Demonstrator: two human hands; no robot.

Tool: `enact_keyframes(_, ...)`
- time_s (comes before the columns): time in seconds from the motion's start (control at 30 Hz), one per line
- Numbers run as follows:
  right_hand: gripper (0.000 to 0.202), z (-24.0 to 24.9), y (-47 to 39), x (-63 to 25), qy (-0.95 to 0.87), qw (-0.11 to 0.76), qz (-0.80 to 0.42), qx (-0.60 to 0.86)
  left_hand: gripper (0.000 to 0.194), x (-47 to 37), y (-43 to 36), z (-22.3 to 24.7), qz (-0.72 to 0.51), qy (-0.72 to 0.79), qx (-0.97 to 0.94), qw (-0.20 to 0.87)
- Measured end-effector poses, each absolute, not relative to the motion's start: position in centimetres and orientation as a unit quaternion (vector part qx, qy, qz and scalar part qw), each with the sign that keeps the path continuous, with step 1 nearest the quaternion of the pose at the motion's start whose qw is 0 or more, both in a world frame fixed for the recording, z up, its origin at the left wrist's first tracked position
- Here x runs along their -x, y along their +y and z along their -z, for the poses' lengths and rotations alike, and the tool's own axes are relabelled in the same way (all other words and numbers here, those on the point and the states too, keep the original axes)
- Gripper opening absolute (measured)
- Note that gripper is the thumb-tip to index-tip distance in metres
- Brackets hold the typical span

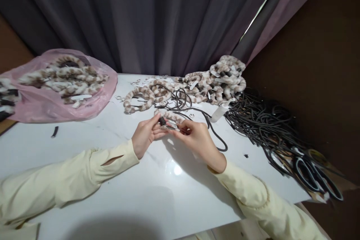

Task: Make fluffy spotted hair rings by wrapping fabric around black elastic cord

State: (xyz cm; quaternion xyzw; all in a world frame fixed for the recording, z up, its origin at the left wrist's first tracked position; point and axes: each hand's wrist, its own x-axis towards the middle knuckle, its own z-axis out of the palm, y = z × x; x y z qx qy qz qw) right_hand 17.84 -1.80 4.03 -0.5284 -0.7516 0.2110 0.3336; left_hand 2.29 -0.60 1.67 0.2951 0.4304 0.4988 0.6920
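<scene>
Both hands meet over the middle of the white table, around one furry brown-and-white ring (168, 115) that has a dark wrapped section. My left hand (147, 133) is closed on the ring at this dark section, thumb on top and fingers beneath. On the ring's near right side, my right hand (197, 137) pinches with thumb and fingertips. A small whitish piece shows between the hands; whether it is a tag or part of the ring I cannot make out. Just beyond lie more furry rings (138, 99) and a loose dark cord (208, 120).
A pink plastic bag (98, 107) full of furry rings stands at the left. Tagged furry rings (227, 82) are heaped at the back right, near a white bottle (220, 111). Black cords (258, 120) pile along the right edge. Small metal clasps (119, 98) lie at the back.
</scene>
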Motion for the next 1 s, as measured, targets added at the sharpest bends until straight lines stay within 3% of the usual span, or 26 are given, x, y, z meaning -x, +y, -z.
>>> enact_keyframes(0.23,0.027,-5.2,-1.9,-19.3,-0.727,0.362,-0.228,0.537,0.042,-1.6,-0.5,-2.6,-0.431,0.414,-0.289,0.748)
enact_keyframes(0.4,0.028,-7.9,-4.7,-21.2,-0.689,0.420,-0.193,0.558,0.027,-0.5,0.7,-4.2,-0.362,0.402,-0.379,0.751)
enact_keyframes(0.53,0.025,-8.4,-9.1,-23.7,-0.596,0.495,-0.134,0.619,0.022,-1.0,4.2,-9.0,-0.330,0.440,-0.541,0.636)
enact_keyframes(0.63,0.030,-6.9,-11.7,-25.6,-0.456,0.557,-0.151,0.677,0.028,-3.6,8.4,-15.2,-0.328,0.435,-0.709,0.448)
enact_keyframes(0.7,0.036,-5.3,-12.5,-26.7,-0.358,0.588,-0.173,0.705,0.042,-6.6,11.3,-19.6,-0.326,0.412,-0.783,0.333)
enact_keyframes(0.73,0.039,-4.4,-12.7,-27.1,-0.319,0.591,-0.194,0.715,0.066,-8.4,12.7,-21.5,-0.314,0.397,-0.800,0.322)
enact_keyframes(0.77,0.042,-3.5,-12.7,-27.4,-0.285,0.591,-0.215,0.723,0.071,-10.3,13.9,-23.1,-0.304,0.389,-0.810,0.317)
enact_keyframes(0.87,0.046,-1.5,-12.2,-28.1,-0.232,0.596,-0.272,0.719,0.070,-16.1,16.9,-25.3,-0.263,0.390,-0.818,0.331)
enact_keyframes(1.0,0.046,-0.4,-11.5,-28.2,-0.220,0.627,-0.288,0.690,0.077,-22.0,19.5,-23.7,-0.226,0.430,-0.792,0.369)
